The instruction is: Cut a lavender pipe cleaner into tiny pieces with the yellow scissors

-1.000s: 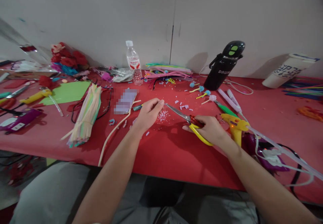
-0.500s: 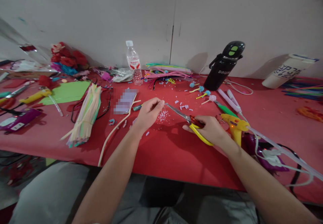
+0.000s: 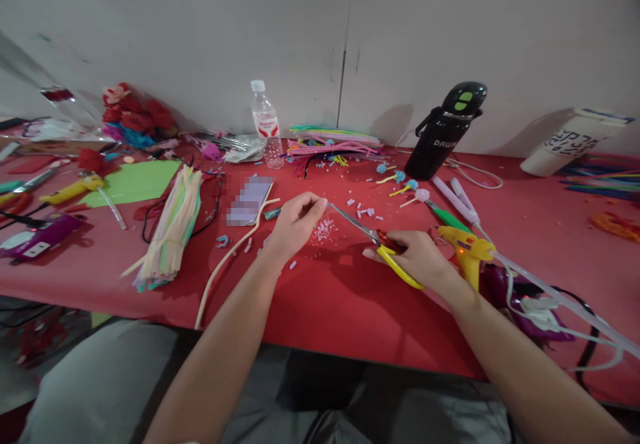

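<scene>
My right hand (image 3: 420, 257) grips a pair of scissors (image 3: 393, 265) with yellow and red handles. Their blades point left, and the tips reach the fingertips of my left hand (image 3: 301, 221). Thumb and forefinger of that hand are pinched together; whatever they hold is too small to make out. Below the blades, tiny pale clippings (image 3: 324, 230) lie scattered on the red tabletop (image 3: 345, 317). Several short lilac pieces (image 3: 366, 212) lie beyond the scissors. A cream pipe cleaner (image 3: 220, 267) curves along the table left of my left forearm.
A yellow glue gun (image 3: 467, 251) stands right of my right hand, near a purple power strip (image 3: 543, 321) with cables. Farther back are a black bottle (image 3: 443, 134), a plastic bottle (image 3: 267, 127) and small pom-pom stems (image 3: 411, 185). Leftward lie a phone (image 3: 250, 201) and bundled pipe cleaners (image 3: 173, 231).
</scene>
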`<state>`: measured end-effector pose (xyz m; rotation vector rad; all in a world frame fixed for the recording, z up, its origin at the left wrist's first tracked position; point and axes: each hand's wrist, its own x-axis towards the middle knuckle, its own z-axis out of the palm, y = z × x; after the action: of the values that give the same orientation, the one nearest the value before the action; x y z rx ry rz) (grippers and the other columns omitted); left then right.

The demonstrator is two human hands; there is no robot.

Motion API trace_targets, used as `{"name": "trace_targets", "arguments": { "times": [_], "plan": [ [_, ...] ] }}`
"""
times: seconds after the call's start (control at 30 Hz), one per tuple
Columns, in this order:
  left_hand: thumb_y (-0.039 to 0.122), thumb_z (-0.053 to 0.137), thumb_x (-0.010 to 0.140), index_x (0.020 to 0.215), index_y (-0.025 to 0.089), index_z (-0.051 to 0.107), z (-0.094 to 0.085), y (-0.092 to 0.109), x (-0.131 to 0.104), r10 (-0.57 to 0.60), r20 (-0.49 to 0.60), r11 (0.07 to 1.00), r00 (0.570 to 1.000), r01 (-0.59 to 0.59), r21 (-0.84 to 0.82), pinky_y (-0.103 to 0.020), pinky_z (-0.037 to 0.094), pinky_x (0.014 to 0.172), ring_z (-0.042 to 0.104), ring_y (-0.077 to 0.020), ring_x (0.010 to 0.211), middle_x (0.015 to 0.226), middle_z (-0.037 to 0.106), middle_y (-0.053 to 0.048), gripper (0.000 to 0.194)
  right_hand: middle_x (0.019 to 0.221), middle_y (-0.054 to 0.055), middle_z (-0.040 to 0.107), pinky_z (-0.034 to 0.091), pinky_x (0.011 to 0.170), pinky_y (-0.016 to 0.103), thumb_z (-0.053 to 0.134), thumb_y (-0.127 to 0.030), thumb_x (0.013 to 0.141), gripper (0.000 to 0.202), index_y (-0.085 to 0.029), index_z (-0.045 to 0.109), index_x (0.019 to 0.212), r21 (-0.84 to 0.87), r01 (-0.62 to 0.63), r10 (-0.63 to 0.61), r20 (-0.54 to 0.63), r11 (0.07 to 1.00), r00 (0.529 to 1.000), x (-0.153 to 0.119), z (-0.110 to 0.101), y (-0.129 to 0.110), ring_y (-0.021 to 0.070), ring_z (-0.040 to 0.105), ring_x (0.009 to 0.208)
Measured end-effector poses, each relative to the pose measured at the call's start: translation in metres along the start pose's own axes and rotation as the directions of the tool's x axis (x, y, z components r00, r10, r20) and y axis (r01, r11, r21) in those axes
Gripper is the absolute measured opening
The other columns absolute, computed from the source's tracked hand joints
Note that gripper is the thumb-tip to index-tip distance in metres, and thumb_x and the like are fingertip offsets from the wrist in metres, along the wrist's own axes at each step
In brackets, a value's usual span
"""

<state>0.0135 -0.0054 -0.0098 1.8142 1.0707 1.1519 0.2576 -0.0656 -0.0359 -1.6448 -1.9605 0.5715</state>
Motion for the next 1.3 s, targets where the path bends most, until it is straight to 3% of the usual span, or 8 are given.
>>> {"name": "trace_targets", "arguments": {
  "times": [0.57, 1.03, 1.3],
  "plan": [
    [0.043, 0.049, 0.089, 0.069, 0.016, 0.054, 0.0008, -0.0021, 0.0004, -0.012, -0.011, 1.000, 1.000, 0.012, -0.026, -0.023, 0.035, 0.054, 0.043, -0.0091, 0.055, 0.060, 0.048, 0.002, 0.034, 0.056, -0.005, 0.025, 0.020, 0.045, 0.021, 0.069, -0.055, 0.067, 0.053, -0.018, 0.032, 0.057, -0.020, -0.020, 0.019, -0.042, 1.000, 0.999, -0.0014, -0.0015, -0.0061, 0.0082, 0.022, 0.055],
    [0.045, 0.049, 0.089, 0.070, 0.017, 0.054, 0.0008, -0.0045, 0.0007, -0.029, -0.002, 0.999, 1.000, 0.029, -0.027, -0.023, 0.036, 0.054, 0.046, -0.0094, 0.055, 0.061, 0.050, 0.002, 0.034, 0.055, -0.005, 0.027, 0.022, 0.044, 0.021, 0.064, -0.066, 0.068, 0.057, -0.018, 0.035, 0.055, -0.047, 0.011, -0.013, -0.047, 0.999, 0.999, -0.0005, 0.0002, -0.0019, 0.0090, 0.022, 0.055],
    [0.046, 0.049, 0.088, 0.070, 0.016, 0.056, 0.0007, -0.0030, 0.0011, -0.045, -0.011, 0.999, 0.999, 0.045, -0.026, -0.023, 0.036, 0.053, 0.046, -0.0096, 0.055, 0.061, 0.051, 0.001, 0.035, 0.055, -0.005, 0.028, 0.022, 0.044, 0.021, 0.066, -0.061, 0.068, 0.054, -0.018, 0.036, 0.056, -0.038, -0.011, 0.010, -0.048, 0.999, 0.999, 0.0001, -0.0003, -0.0013, 0.0088, 0.023, 0.054]
  ]
}}
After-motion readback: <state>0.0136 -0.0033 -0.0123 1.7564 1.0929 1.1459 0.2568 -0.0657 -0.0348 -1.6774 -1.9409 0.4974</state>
